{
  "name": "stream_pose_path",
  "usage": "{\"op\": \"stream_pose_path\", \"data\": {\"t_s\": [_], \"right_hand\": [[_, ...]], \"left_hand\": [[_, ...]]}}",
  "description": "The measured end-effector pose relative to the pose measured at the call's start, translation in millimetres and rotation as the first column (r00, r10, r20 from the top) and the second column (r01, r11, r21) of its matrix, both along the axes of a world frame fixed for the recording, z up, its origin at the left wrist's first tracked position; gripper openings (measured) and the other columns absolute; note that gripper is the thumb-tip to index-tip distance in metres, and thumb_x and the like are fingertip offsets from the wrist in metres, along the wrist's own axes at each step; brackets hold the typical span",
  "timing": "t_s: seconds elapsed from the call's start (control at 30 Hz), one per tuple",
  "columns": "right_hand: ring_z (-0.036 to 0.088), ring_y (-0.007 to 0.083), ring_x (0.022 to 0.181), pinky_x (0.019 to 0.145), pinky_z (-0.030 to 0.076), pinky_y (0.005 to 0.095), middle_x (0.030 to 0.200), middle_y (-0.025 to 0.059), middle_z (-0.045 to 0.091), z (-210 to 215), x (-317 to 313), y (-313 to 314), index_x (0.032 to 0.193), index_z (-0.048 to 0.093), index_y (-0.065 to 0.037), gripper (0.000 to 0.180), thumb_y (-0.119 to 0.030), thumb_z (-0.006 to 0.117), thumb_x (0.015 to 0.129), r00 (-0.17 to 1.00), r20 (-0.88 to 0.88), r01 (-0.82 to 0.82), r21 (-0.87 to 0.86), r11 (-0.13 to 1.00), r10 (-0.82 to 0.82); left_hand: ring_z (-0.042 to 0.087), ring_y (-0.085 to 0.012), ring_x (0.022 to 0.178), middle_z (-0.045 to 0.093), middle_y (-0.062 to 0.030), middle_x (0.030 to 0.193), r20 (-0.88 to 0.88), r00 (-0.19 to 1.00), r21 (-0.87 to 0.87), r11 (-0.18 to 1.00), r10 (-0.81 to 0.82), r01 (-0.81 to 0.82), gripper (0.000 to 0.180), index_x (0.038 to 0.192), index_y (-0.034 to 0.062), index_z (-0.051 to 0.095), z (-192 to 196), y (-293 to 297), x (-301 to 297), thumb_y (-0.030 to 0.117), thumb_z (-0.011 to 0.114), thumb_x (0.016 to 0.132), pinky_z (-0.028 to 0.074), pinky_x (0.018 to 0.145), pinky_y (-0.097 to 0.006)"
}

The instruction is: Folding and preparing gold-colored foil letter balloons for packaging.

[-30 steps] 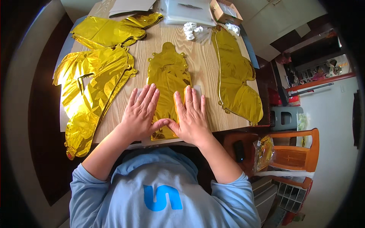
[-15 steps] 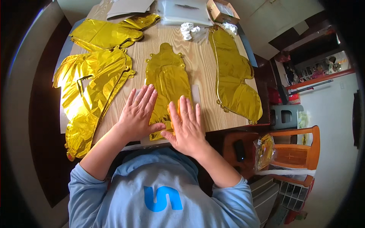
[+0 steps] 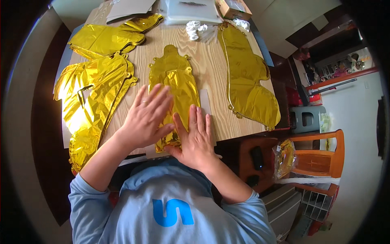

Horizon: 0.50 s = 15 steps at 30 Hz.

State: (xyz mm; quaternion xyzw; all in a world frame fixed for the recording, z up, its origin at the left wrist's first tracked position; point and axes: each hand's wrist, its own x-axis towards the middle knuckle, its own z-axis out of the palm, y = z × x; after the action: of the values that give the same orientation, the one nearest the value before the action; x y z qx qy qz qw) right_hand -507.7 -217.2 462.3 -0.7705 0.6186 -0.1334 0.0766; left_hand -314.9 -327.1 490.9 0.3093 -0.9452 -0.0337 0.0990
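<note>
A: Where is the flat, uninflated gold foil balloon [image 3: 174, 87] lying?

B: In the middle of the pale wooden table [image 3: 211, 65], running lengthwise away from the person, its near end at the table's front edge. The left hand [image 3: 145, 118] lies flat on its left side with fingers spread; the right hand [image 3: 195, 136] is pressed palm-down on its lower right part, fingers straight and close together. Neither pinches anything.

A: How would it handle?

B: I judge it very light, thin and slick, crinkly rather than stiff, and easy to crease or puncture along the scalloped seam. Flat palms suit it; to lift it, take the edges near the narrow ends.

A: And around it?

B: A heap of gold foil balloons [image 3: 91, 97] to the left, one long gold foil balloon [image 3: 248, 81] to the right, white crumpled bits [image 3: 194, 29] beyond
</note>
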Motion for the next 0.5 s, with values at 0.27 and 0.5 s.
{"op": "stream_pose_path", "data": {"t_s": [0.27,0.5], "right_hand": [[0.004,0.0534,0.154,0.118,0.004,0.0741,0.165,0.0358,0.008,5,1,-3,0.16,0.036,-0.017,0.093,-0.064,0.066,0.086,1.0,-0.028,0.017,0.147,0.989,-0.013],[0.009,0.0571,0.151,0.116,0.007,0.0753,0.163,0.0373,0.013,4,1,-1,0.161,0.034,-0.026,0.091,-0.067,0.065,0.086,1.0,0.0,0.03,0.104,0.994,-0.03]], "left_hand": [[0.03,-0.0316,0.154,0.038,-0.0159,0.163,-0.145,0.884,0.209,0.86,-0.444,0.466,0.073,0.157,0.0035,0.036,-30,-55,-48,0.053,0.044,0.105,0.018,0.126,-0.052],[0.021,-0.0298,0.157,0.025,-0.0083,0.17,0.129,0.916,0.069,0.925,-0.38,0.374,0.072,0.163,0.0123,0.027,-29,-106,-52,0.056,0.035,0.106,0.012,0.128,-0.052]]}}
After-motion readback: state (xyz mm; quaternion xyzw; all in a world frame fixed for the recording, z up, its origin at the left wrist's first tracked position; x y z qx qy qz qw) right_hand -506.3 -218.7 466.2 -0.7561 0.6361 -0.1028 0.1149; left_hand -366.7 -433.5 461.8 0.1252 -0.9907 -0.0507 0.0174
